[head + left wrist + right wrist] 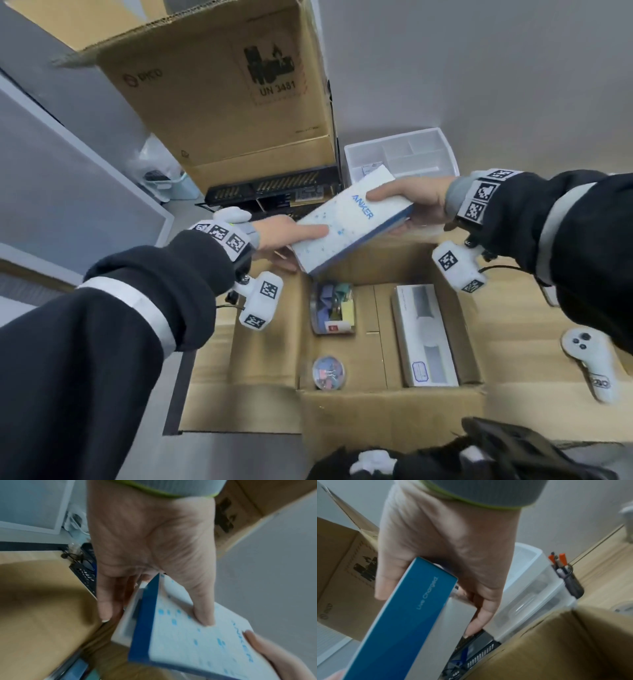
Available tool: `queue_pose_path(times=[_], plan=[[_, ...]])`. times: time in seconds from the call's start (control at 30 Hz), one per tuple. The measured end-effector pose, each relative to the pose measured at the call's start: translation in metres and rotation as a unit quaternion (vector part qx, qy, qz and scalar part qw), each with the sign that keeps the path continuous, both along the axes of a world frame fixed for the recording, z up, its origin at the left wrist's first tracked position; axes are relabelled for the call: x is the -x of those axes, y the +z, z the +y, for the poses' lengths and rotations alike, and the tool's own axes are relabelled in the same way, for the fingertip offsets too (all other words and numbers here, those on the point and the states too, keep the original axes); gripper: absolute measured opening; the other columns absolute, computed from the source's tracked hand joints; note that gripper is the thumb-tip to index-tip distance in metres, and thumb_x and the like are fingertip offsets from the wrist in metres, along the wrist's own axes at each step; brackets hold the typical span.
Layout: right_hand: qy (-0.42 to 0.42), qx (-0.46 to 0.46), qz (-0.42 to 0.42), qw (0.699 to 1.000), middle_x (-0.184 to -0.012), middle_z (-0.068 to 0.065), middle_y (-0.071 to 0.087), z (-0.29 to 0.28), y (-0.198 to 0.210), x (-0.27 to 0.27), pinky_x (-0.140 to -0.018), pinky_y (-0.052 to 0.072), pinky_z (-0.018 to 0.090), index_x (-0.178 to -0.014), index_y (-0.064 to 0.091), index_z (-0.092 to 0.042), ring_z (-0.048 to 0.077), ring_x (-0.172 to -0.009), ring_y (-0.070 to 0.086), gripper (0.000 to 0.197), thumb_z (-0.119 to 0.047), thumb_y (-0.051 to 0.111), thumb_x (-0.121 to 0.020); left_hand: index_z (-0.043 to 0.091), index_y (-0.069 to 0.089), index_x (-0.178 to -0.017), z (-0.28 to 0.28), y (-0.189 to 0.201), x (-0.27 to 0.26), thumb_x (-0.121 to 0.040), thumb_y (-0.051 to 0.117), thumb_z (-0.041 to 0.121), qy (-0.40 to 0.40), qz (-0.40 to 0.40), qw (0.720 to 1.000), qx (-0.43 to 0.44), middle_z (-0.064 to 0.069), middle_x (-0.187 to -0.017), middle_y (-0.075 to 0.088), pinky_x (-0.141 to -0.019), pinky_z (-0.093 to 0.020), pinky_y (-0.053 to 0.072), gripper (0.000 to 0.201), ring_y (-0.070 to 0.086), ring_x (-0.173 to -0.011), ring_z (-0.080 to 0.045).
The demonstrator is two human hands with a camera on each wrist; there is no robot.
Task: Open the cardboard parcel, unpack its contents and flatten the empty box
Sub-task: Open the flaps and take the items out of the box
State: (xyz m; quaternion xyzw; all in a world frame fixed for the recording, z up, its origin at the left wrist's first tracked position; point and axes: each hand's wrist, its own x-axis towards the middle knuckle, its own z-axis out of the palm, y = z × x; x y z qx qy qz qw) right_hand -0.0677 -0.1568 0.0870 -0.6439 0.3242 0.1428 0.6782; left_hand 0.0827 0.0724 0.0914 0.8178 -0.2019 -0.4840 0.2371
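A white and blue Anker box (352, 219) (192, 639) (406, 622) hangs above the open cardboard parcel (394, 407). My left hand (284, 236) (150, 550) grips its near end, thumb on top and fingers beneath. My right hand (411, 202) (447, 545) grips the far end the same way. Inside the parcel lie a long white and grey box (424, 335), a clear tub of coloured clips (332, 308) and a small round tin of clips (329, 372).
A tall open carton (233, 89) stands behind the parcel, over a black perforated tray (274, 195). A clear plastic organiser (400, 157) (532, 588) sits at the back right. A white controller (592, 363) lies on the parcel's right flap. Dark gear (496, 452) lies at the near edge.
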Motion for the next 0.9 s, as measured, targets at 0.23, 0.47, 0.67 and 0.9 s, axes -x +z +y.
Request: queue_pose_path(times=[0.23,0.47,0.67,0.9], plan=[[-0.089,-0.06,-0.011,0.994,-0.104,0.001,0.073,0.043,-0.006,-0.056,-0.076,0.06,0.035,-0.113,0.061,-0.023,0.016,-0.087,0.069,0.031,-0.039,0.069,-0.087,0.021,0.064,-0.119,0.02,-0.012,-0.047,-0.088,0.067,0.055,0.201,0.01,0.978,0.06,-0.005,-0.09,0.074,-0.089,-0.045,0.059,0.047,0.071,-0.088,-0.027],[-0.073,-0.067,0.049,0.994,-0.1,-0.001,0.069,0.067,-0.031,-0.116,-0.087,0.056,0.039,-0.112,0.061,-0.027,0.017,-0.089,0.068,0.034,-0.05,0.065,-0.088,0.023,0.061,-0.122,0.04,-0.046,-0.101,-0.091,0.062,0.053,0.286,0.057,0.952,0.091,-0.007,-0.114,0.07,-0.089,-0.04,0.055,0.043,0.067,-0.106,-0.029],[-0.061,-0.05,0.15,0.986,-0.112,0.003,0.068,0.077,-0.069,-0.155,-0.069,0.05,0.038,-0.125,0.056,-0.021,0.022,-0.092,0.064,0.046,-0.051,0.06,-0.09,0.017,0.063,-0.114,0.042,-0.081,-0.134,-0.091,0.066,0.05,0.271,0.032,0.961,0.046,-0.006,-0.095,0.068,-0.097,-0.042,0.054,0.041,0.063,-0.082,-0.023],[-0.07,-0.122,0.225,0.964,-0.115,0.005,0.072,0.072,-0.116,-0.191,-0.094,0.048,0.049,-0.123,0.057,-0.018,0.027,-0.103,0.068,0.044,-0.032,0.07,-0.083,0.015,0.062,-0.11,0.045,-0.118,-0.157,-0.096,0.064,0.041,0.254,0.051,0.965,-0.026,-0.003,-0.083,0.069,-0.044,-0.023,0.052,0.03,0.066,-0.059,-0.016]])
